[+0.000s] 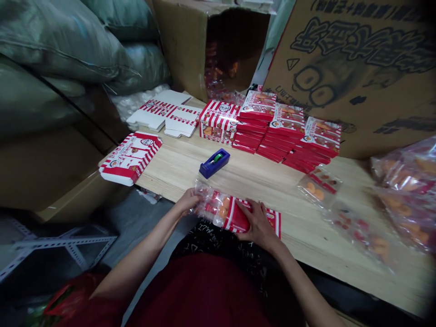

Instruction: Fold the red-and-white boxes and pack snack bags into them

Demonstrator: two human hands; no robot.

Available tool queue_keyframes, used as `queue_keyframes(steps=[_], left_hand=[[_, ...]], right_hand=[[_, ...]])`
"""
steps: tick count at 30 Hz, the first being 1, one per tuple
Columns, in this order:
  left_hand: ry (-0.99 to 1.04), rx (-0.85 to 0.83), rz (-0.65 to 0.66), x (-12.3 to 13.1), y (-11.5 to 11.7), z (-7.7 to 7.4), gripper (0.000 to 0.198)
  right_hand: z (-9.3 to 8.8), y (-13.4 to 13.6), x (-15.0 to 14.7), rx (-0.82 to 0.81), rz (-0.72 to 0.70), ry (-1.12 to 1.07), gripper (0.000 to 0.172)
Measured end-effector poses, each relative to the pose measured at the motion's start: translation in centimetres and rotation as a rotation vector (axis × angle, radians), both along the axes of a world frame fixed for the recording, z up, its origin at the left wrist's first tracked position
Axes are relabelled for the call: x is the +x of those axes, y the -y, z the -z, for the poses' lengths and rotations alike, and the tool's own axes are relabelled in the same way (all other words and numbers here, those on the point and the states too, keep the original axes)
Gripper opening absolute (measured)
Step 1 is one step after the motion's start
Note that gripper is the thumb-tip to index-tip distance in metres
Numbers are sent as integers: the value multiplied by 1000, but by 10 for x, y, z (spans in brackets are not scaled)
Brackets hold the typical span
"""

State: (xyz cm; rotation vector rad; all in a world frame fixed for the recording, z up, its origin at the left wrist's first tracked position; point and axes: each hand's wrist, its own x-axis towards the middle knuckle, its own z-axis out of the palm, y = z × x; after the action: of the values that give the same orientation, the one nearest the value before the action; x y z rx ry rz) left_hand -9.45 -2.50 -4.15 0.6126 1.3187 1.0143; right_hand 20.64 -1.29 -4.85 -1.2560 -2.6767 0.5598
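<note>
At the table's near edge, my left hand (pixel 188 200) pinches the left end of a clear plastic bag (pixel 206 205) with orange and red pieces in it. A red-and-white printed carton (pixel 235 217) adjoins the bag's right side. My right hand (pixel 260 227) is wrapped over this carton, thumb and fingers gripping it. Whether the bag lies inside the carton or against it, I cannot tell. Just beyond the hands stands a blue tape dispenser (pixel 214 163) with a green core.
Stacked red-and-white cartons (pixel 289 131) stand at the back. Flat cartons (pixel 163 111) lie back left, another carton pile (pixel 131 156) at the left edge. Filled clear bags (pixel 364 234) lie on the right, beside a bag heap (pixel 408 195). A large cardboard box (pixel 184 41) stands behind.
</note>
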Motion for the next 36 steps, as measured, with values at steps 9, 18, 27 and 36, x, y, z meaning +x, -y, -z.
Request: queue_keyframes(steps=[9, 18, 27, 36], left_hand=[[-54, 66, -12, 44, 19, 4, 52], [-505, 273, -32, 16, 27, -40, 30], [-680, 679, 205, 88, 32, -91, 34], [-1030, 1194, 569, 118, 10, -116, 50]], right_hand=[[-3, 3, -1, -11, -2, -23, 112], [-15, 17, -11, 102, 103, -137, 120], [-44, 22, -27, 262, 293, -339, 124], [-52, 25, -19, 457, 608, -720, 124]])
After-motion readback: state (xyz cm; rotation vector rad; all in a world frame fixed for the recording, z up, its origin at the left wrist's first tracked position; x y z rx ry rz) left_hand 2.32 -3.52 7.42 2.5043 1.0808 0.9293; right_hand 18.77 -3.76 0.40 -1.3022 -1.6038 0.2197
